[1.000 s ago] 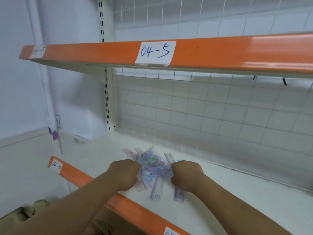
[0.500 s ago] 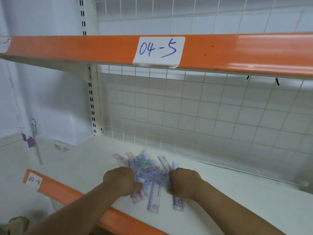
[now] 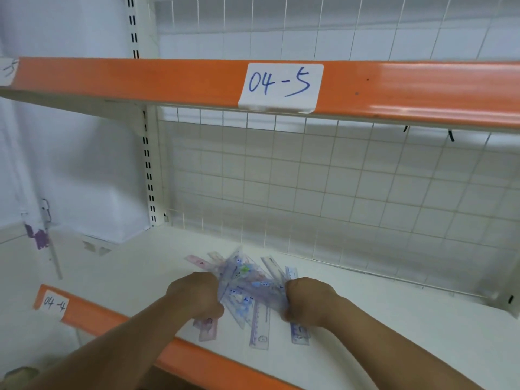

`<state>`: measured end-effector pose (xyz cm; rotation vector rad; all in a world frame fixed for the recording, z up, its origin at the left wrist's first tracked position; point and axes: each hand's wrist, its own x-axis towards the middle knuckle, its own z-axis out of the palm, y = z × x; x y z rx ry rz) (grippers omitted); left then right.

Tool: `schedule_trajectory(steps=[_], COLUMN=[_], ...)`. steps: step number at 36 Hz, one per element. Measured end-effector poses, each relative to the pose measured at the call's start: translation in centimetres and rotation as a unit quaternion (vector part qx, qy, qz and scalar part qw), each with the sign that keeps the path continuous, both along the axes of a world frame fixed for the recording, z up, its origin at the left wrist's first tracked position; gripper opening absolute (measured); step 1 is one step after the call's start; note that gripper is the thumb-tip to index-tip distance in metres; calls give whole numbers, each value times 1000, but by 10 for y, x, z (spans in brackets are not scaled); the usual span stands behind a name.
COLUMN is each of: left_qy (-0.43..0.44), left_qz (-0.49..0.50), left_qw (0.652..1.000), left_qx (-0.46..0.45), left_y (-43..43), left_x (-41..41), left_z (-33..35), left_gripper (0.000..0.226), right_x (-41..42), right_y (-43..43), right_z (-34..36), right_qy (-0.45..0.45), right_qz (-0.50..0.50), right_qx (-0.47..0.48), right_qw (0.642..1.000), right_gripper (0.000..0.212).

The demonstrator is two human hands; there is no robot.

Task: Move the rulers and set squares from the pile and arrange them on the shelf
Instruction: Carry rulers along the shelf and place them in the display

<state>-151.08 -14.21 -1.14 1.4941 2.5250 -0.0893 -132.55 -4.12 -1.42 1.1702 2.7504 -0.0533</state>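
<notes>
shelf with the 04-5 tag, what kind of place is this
Probably a shop or stockroom: orange-edged metal shelves, handwritten bay labels such as 04-5, a wire grid back, and a bundle of plastic rulers on the lower shelf.

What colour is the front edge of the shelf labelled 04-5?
Orange, seen in the head view: front edge, paper label.

Translucent blue and pink rulers and set squares [image 3: 247, 288], fanned in a loose overlapping bunch, lying near the front of the white shelf [image 3: 394, 333]

rulers [image 3: 259, 330]: clear printed plastic | shelf [image 3: 365, 347]: matt cream metal | shelf edge [image 3: 422, 88]: glossy orange
</notes>
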Motion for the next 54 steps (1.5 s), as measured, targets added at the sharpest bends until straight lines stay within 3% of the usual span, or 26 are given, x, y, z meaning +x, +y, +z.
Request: schedule_trajectory(steps=[6, 12, 17, 21, 25, 28, 31, 35, 45, 50, 54], left_qy=[26, 40, 57, 60, 66, 71, 83, 93, 106, 114, 123], left_qz=[-2, -13, -33, -49, -63, -84, -104, -134, -165, -193, -209], left_qw=[1000, 999, 998, 997, 995, 994, 991, 986, 980, 974, 970], left_qx=[-4, 18, 20, 26, 32, 27, 24, 20, 21, 13, 20], left_y=[-8, -12, -14, -14, -13, -10, -5, 0, 4, 6, 7], left_x=[-4, -4, 0, 6, 11, 14, 18, 25, 59, 84, 113], left_z=[6, 9, 13, 11, 8, 8, 7, 7, 11, 14, 17], left_gripper=[24, 32, 33, 32, 28, 10, 27, 30, 30, 9, 16], right_x=[0, 0, 7, 17, 32, 44, 57, 75, 125, 156, 185], right_y=[-3, -3, -6, -7, -8, -9, -13, -20, -36, -41, -44], right_z=[2, 1, 0, 4, 5, 5, 4, 4, 7, 8, 8], right_qy=[12, 22, 13, -1, 2, -3, -10, -19, -23, -31, -28], right_qz=[6, -3, -21, -30, -38, -46, -65, -87, -143, -161, -175], right_qx=[-8, -11, -13, -6, -4, -1, 3, 11, 25, 37, 46], right_qw=[1000, 1000, 1000, 1000, 999, 999, 998, 996, 989, 986, 983], right_gripper=[17, 29, 13, 16, 38, 16, 31, 36, 35, 38, 37])
